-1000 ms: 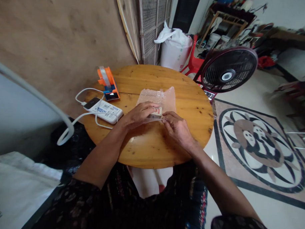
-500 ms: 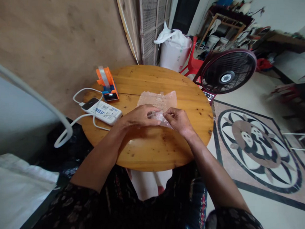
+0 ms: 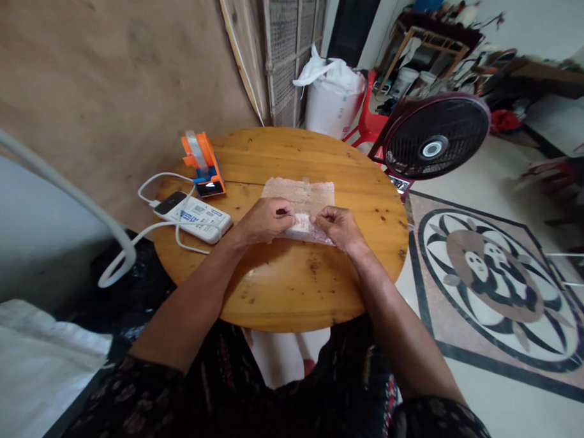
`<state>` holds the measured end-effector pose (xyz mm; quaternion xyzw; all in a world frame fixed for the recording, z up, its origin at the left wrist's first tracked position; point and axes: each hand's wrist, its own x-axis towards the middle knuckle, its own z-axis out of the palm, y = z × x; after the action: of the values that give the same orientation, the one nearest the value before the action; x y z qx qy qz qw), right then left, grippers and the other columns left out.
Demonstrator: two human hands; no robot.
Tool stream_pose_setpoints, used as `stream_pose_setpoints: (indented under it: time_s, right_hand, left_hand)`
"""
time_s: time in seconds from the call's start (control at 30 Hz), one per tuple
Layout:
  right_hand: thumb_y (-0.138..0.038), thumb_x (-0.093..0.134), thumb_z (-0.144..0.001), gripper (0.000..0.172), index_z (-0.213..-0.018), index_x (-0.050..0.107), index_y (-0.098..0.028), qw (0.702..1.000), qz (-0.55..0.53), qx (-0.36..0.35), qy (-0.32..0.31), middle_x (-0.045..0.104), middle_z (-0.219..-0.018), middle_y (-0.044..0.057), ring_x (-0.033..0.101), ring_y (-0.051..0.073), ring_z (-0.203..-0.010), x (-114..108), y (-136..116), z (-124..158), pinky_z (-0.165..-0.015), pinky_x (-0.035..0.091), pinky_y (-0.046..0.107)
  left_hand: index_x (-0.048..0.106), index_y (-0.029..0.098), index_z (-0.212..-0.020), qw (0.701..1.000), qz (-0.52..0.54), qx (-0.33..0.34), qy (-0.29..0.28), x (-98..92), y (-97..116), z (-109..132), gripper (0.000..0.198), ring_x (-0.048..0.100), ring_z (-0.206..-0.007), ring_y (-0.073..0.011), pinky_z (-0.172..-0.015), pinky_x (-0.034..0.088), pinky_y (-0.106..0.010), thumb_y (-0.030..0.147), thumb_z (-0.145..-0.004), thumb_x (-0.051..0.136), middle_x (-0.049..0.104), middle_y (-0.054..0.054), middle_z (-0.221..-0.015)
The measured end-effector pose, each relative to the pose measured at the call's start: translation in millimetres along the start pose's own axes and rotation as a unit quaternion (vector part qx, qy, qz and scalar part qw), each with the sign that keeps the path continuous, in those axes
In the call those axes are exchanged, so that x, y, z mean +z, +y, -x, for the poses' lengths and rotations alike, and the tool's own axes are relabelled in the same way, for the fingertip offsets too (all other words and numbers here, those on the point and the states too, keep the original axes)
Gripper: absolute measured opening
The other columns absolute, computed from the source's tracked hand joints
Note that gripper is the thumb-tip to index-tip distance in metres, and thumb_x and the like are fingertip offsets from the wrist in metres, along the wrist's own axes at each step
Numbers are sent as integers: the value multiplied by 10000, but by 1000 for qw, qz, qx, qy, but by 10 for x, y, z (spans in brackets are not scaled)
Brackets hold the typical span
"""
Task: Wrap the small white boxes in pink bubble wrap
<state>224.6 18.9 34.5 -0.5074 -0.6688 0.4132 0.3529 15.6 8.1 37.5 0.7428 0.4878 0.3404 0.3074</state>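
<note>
A sheet of clear bubble wrap (image 3: 300,191) lies on the round wooden table (image 3: 289,289). A small white packet with faint reddish print (image 3: 302,223) shows at the sheet's near edge, between my hands. My left hand (image 3: 267,221) has its thumb and fingers closed at the packet's left side, pinching the bubble wrap's near edge. On the other side, my right hand (image 3: 340,227) pinches the wrap by the packet's right end. The fingertips partly hide both ends of the packet.
An orange and blue tape dispenser (image 3: 204,165) stands at the table's left rim. Near it lies a white power bank (image 3: 196,217) with a white cable (image 3: 166,175). A fan (image 3: 433,147), a red chair (image 3: 371,119) and a white sack (image 3: 334,96) stand beyond the table.
My left hand's fingers have drawn together from a wider spread over the wrap. The white packet between the hands now shows more plainly, and the wrap's near part lies flatter.
</note>
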Motion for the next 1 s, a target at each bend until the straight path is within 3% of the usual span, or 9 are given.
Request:
stream_pose_setpoints:
  time_s: [0.13, 0.27, 0.6, 0.8, 0.9, 1.0]
  right_hand:
    - [-590, 743, -607, 459, -598, 536, -179, 996, -86, 28, -3, 520, -520, -33, 409, 89, -481, 14, 78, -3, -482, 311, 236]
    - [-604, 750, -595, 486, -573, 497, -189, 995, -94, 17, 20, 488, -508, -46, 406, 87, -487, 39, 152, -15, -493, 315, 235]
    - [-555, 664, -691, 405, -597, 498, -199, 991, 53, -37, 113, 470, -566, -34, 396, 103, -545, 104, 207, -28, -530, 324, 239]
    - [-428, 629, -758, 245, -713, 548, -201, 986, 116, -38, 117, 542, -626, -22, 463, 126, -575, 24, 206, 12, -568, 354, 247]
    - [-347, 595, -819, 156, -861, 593, -197, 967, 179, -109, 146, 638, -852, 43, 560, 177, -736, -31, 82, 127, -683, 410, 293]
    - [-266, 504, -908, 145, -970, 616, -197, 911, 309, -212, 172, 642, -1085, 111, 548, 251, -962, 7, -142, 314, -847, 371, 388]
  left_hand:
    - [643, 154, -697, 999, 12, -34, 10, 4, 24, 1, 160, 470, -551, -104, -504, 351, -213, 290, -727, 563, 556, 29, -586]
    - [630, 151, -690, 998, 24, -63, 13, 13, 49, 6, 153, 443, -506, -94, -461, 312, -203, 298, -706, 591, 529, 37, -550]
    - [606, 162, -660, 997, 25, -66, 28, 28, 50, 8, 142, 439, -498, -95, -450, 308, -200, 298, -699, 594, 531, 40, -539]
    - [607, 160, -655, 998, 29, -46, 21, 32, 35, 2, 119, 449, -518, -96, -456, 317, -199, 274, -682, 585, 540, 35, -559]
    - [607, 163, -662, 999, 24, -40, 21, 40, 28, 3, 107, 449, -503, -93, -452, 327, -198, 262, -689, 578, 540, 38, -555]
    - [602, 167, -686, 997, 40, -58, 15, 38, 61, 18, 109, 454, -468, -94, -421, 326, -201, 270, -697, 572, 532, 42, -545]
